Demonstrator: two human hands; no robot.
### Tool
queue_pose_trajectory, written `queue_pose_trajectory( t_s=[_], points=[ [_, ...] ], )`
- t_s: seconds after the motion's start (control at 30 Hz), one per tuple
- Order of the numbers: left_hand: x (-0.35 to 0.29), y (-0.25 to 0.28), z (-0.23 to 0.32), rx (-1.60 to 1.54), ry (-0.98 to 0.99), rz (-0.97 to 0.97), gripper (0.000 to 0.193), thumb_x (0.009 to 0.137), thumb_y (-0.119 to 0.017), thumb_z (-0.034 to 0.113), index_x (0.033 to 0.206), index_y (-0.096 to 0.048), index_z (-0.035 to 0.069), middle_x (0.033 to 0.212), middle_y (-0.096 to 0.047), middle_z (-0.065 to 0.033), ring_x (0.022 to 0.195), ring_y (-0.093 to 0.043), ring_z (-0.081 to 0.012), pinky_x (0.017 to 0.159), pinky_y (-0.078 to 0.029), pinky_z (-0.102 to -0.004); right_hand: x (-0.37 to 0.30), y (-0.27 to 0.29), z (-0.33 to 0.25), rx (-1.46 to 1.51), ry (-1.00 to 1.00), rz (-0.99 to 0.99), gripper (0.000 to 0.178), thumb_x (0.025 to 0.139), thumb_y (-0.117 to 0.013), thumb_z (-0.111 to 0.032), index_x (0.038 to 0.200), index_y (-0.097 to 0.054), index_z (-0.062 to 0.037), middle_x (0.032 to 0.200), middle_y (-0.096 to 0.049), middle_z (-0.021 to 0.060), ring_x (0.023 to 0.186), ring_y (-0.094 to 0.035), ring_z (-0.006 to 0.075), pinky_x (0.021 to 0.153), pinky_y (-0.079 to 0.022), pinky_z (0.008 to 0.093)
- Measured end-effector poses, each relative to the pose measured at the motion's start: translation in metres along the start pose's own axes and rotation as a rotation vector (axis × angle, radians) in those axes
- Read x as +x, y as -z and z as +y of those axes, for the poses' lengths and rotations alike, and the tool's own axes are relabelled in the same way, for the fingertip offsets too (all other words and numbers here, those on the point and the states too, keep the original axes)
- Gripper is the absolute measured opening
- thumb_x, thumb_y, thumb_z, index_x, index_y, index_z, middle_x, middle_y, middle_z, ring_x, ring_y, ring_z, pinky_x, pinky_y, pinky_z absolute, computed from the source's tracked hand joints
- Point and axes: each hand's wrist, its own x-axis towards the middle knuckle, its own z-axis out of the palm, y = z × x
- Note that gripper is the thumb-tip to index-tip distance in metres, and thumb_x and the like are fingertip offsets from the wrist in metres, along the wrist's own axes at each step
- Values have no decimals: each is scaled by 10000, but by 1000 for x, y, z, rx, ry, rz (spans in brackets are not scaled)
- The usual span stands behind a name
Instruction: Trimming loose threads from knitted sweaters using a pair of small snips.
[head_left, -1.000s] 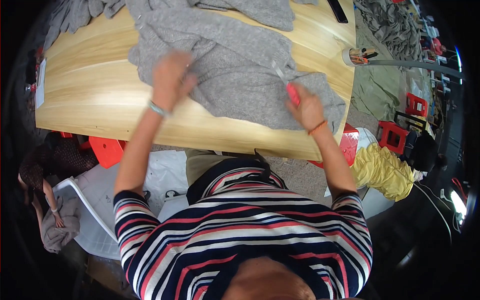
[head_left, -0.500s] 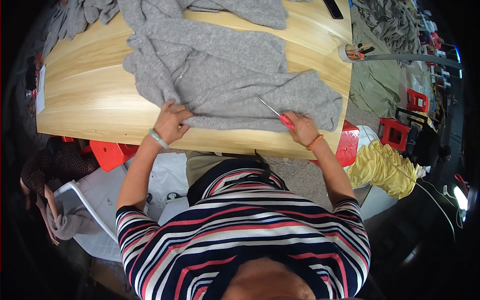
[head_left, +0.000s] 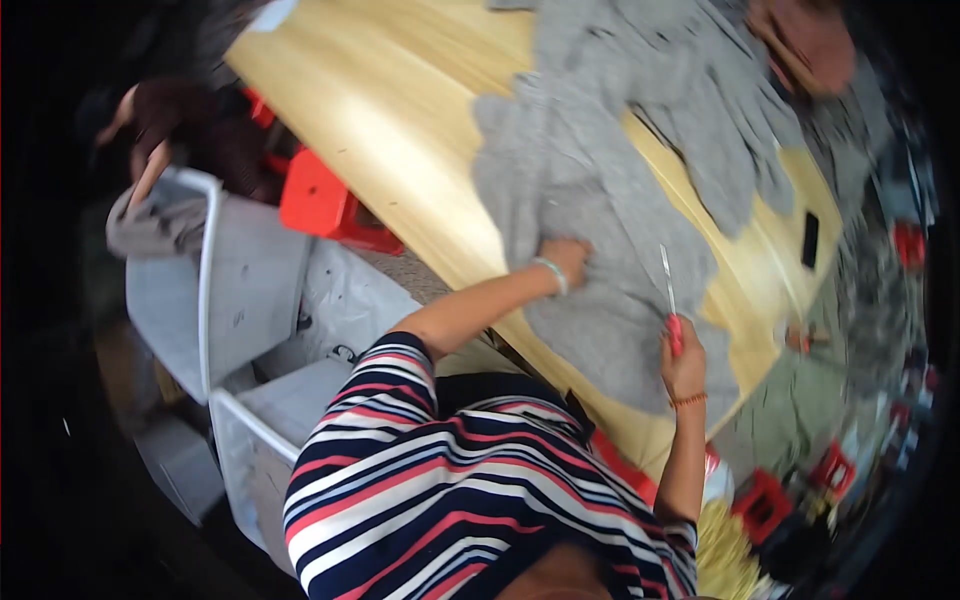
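A grey knit garment (head_left: 590, 220) lies spread and rumpled on the wooden table (head_left: 385, 110). My left hand (head_left: 567, 262), a pale bangle at its wrist, is closed on the garment's near part, its fingers blurred and partly hidden. In my right hand (head_left: 683, 368) is a red-handled tool (head_left: 675, 335) with a long thin metal shaft, which points away from me over the cloth. Those fingers are wrapped round the handle. More grey knitwear (head_left: 690, 110) lies farther back on the table.
A black phone (head_left: 809, 240) and a holder with pens (head_left: 795, 337) are toward the right edge. Left of the table stand a red stool (head_left: 318, 198) and large pale bins (head_left: 250, 290). A co-worker (head_left: 180, 135) bends there over grey cloth; another person (head_left: 810, 45) is at the far right.
The whole view has turned, so the table now slants down to the right. My left hand has shifted inward from the table's near edge over the garment; my right still holds the tool.
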Motion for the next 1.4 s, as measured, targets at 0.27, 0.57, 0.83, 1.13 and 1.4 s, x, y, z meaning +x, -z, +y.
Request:
queue_pose_trajectory(
  t_s=[0.27,0.57,0.83,1.13,1.4],
  points=[
    [-64,36,2,-764,-533,-121,259,741,-680,36,999,-694,34,978,-705,-83,928,-659,-197,850,-513,-323,44,-15,-33,447,18,-357,399,863,-672,-6,1246,-566,31,1157,-668,133,1026,-656,230,861,-516,349],
    [-119,113,-3,-997,-703,44,285,801,-598,73,1073,-667,22,1009,-707,-78,964,-658,-160,894,-501,-320,27,-41,-24,280,-95,-785,566,770,-713,-26,1309,-549,26,958,-675,21,852,-620,106,752,-517,274],
    [-139,166,-95,-1040,-197,901,281,876,-554,-38,1134,-658,-2,1038,-663,-59,986,-607,-115,912,-481,-259,45,35,-66,-197,-162,-96,660,723,-733,-109,1347,-518,-122,1147,-649,209,1053,-610,438,889,-499,455],
    [-71,86,-191,-538,156,750,316,850,-568,-35,1143,-675,19,967,-692,-99,914,-637,-170,843,-489,-277,60,-23,-21,-378,36,103,556,759,-730,-126,1276,-527,-145,1102,-659,173,991,-632,395,813,-485,474],
    [-84,84,-131,-57,-162,911,359,809,-646,17,1162,-647,77,989,-651,-130,942,-592,-339,835,-449,-454,22,-37,-23,-257,6,-243,594,827,-743,-287,1327,-477,-108,1171,-645,180,1063,-625,369,851,-497,463]
  ],
)
